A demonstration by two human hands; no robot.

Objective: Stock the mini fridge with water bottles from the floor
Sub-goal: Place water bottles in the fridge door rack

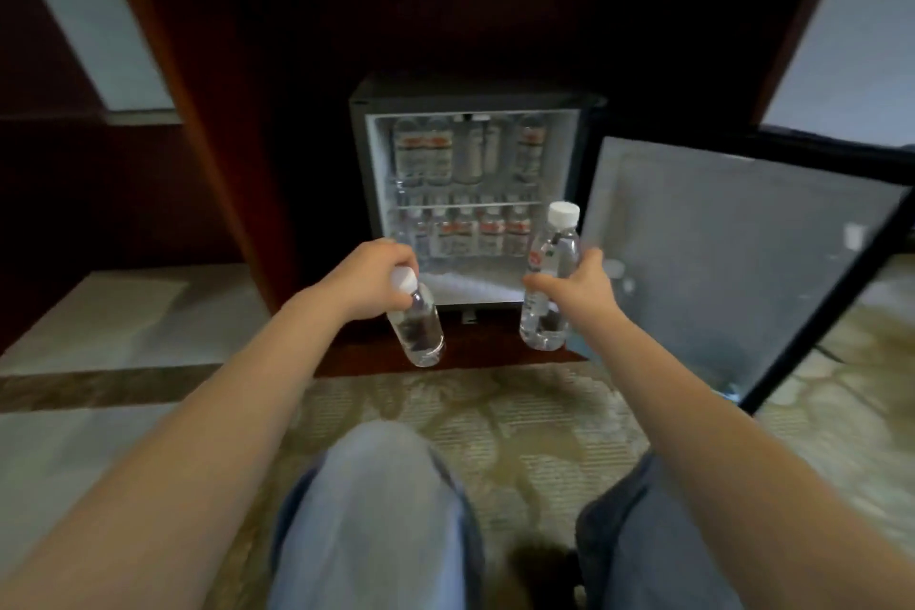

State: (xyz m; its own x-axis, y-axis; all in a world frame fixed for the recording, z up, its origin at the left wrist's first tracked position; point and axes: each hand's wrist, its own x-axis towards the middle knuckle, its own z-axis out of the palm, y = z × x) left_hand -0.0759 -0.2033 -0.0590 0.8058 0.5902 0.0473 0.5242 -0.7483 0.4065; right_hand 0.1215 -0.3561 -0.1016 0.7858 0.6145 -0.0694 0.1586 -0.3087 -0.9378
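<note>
- Holding a water bottle in each hand, the person is sitting or kneeling on the patterned carpet (520, 416), facing the open mini fridge (473, 193).
- The left hand (369, 280) is curling its fingers over the white cap and neck of the left bottle (418, 329), which is hanging tilted just in front of the fridge's lower edge.
- The right hand (577, 287) is wrapping thumb and fingers around the middle of the right bottle (549, 282), which is standing nearly upright beside the fridge's right front corner, next to the open door (718, 263).
- Bottles are already lining both levels inside: a row on the upper shelf (465, 203) and a row at the back of the fridge floor (470, 285).
- Judging by this, the stocking is well along, and both bottles are being carried toward the lower compartment.
- The front of the lower level is looking free, so the next move is likely calling for pushing each bottle forward past the rim and setting it upright in front of the back row.
- The left bottle is needing to be tipped upright first.
- Whether more bottles are waiting on the floor is not showing.
</note>
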